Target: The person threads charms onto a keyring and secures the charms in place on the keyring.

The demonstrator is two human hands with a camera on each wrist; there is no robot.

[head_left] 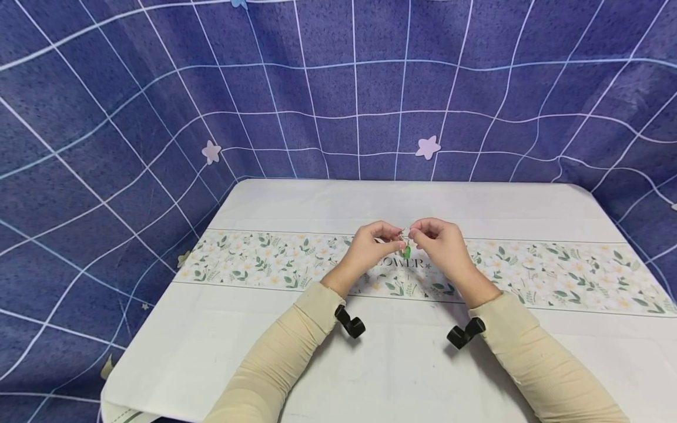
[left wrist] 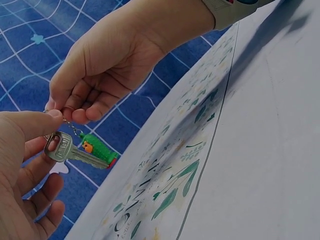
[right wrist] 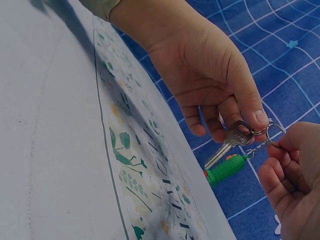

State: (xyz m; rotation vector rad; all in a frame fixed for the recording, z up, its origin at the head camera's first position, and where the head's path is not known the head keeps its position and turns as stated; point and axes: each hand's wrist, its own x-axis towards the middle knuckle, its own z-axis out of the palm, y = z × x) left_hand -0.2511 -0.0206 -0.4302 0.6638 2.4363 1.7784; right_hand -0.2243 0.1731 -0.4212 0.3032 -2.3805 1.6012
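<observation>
Above the table, my left hand [head_left: 372, 244] and right hand [head_left: 444, 245] meet at a small key ring set. Thumb and fingers of the left hand pinch it beside the head of a silver key [left wrist: 85, 155]. My right hand pinches the metal split ring [right wrist: 267, 134], best seen in the right wrist view. A green cylindrical charm [left wrist: 100, 148] with orange and red parts dangles below on a short chain [right wrist: 256, 149]. In the left wrist view the key overlaps the charm, its blade slanting downward.
The white tablecloth [head_left: 391, 352] carries a floral band [head_left: 254, 258] with lettering under the hands. A blue grid-patterned curtain [head_left: 328, 88] with stars hangs behind the table and along its left side. Black wrist mounts [head_left: 350, 322] sit on both sleeves.
</observation>
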